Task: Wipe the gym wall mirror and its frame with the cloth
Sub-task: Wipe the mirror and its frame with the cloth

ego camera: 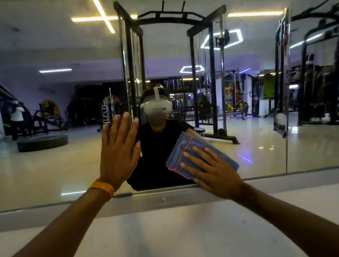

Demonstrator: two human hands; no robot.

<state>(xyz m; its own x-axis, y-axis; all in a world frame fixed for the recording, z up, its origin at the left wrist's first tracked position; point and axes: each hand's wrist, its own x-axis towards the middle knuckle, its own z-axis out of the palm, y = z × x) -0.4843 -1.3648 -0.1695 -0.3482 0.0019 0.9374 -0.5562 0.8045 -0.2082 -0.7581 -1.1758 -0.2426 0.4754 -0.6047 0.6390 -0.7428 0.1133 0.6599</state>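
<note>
The wall mirror (47, 167) fills the upper view and reflects the gym. Its metal bottom frame (163, 200) runs across the middle as a silver strip with a screw. A folded blue cloth (188, 147) with a red stitched edge lies flat on the glass just above the frame, right of centre. My right hand (209, 169) presses the cloth against the mirror with straight spread fingers. My left hand (119, 152), with an orange band at the wrist, rests flat on the glass to the left, fingers straight up.
Below the frame is a plain white wall (172, 238). A vertical seam (286, 120) joins this mirror panel to another at the right. The reflection shows a black cable rack, a tyre on the floor and a person far left.
</note>
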